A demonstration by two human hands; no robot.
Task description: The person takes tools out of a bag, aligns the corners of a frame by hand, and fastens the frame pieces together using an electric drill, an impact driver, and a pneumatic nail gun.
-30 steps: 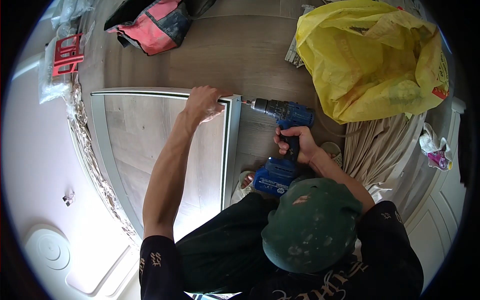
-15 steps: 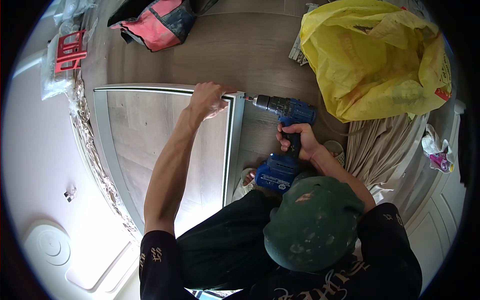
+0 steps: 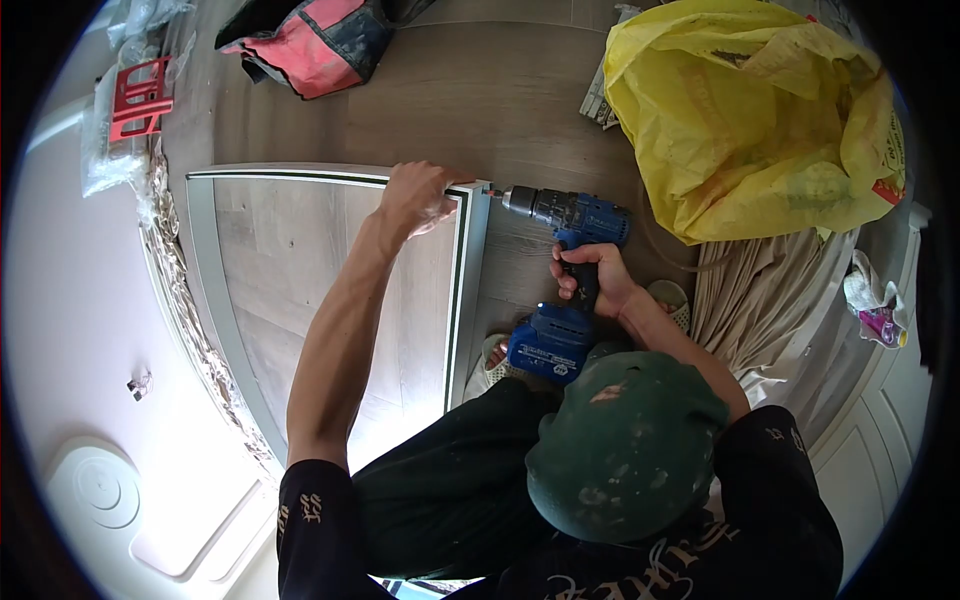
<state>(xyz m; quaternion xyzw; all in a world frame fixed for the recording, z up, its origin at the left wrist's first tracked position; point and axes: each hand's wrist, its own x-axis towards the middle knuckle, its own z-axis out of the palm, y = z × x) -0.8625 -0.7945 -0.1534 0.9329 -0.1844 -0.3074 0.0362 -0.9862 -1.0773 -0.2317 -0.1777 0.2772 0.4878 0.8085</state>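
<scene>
Slightly nearer the frame (image 3: 469,280) than half a second ago, the drill (image 3: 590,220) points its bit (image 3: 496,193) at one corner; contact is unclear. Right hand (image 3: 604,278) fingers wrap its grip; left hand (image 3: 418,196) fingers curl over the frame beside that corner, some tips hidden. Tilted pressure could make the bit skid, scratching the frame or nicking those fingers; a loose hold could let it shift. Wood-look floor (image 3: 470,95) shows around, with a yellow bag (image 3: 740,140), bunched cloth (image 3: 765,300) and red bag (image 3: 320,50).
</scene>
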